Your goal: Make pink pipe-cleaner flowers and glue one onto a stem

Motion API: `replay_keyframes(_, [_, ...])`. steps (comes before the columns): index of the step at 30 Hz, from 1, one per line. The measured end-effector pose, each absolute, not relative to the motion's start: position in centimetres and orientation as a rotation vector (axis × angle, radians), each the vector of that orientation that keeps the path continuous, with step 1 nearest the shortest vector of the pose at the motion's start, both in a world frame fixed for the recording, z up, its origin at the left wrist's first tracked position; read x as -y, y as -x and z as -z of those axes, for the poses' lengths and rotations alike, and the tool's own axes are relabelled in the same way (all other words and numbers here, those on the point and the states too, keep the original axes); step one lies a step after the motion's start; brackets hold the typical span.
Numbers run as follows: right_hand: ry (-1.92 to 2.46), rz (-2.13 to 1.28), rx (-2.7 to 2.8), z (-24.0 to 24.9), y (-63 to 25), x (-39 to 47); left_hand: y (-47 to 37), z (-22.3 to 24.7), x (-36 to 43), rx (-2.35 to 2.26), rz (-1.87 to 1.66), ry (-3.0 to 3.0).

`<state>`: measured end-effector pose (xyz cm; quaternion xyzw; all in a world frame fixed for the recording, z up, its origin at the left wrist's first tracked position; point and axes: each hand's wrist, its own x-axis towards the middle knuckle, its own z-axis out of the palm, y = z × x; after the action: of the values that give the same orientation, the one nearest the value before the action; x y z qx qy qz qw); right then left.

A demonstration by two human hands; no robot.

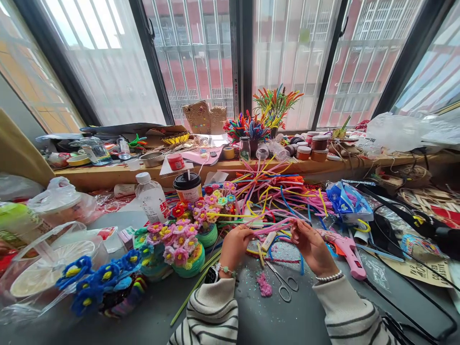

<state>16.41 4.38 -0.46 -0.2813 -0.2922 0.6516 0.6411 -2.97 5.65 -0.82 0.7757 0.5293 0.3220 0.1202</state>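
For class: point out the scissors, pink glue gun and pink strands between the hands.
Scissors (282,281): head view, near the pivot.
Pink glue gun (348,246): head view, on the body.
Pink strands (270,228): head view, middle stretch.

From where I'm standing, both arms reach in from the desk's (271,326) near edge, left forearm (212,311) and right forearm (350,309) angling toward each other. Left hand (233,251) has its back up, thumb and index pinched together and pointing over at the other one. Right hand (312,247) is tipped inward, fingers curled with the fingertips bunched in a pinch too.
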Motion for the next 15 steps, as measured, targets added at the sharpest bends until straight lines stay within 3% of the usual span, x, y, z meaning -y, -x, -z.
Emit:
replay_keyframes(9, [0.7,-1.326,0.8,-0.4,-18.6,-3.4,3.8,0.5,-5.6,-1.706,-1.196,-2.106])
replay_keyframes(15, [0.997,-1.165,0.895,0.2,-21.5,-0.7,3.9,0.2,-5.6,-1.683,-1.272,-1.995])
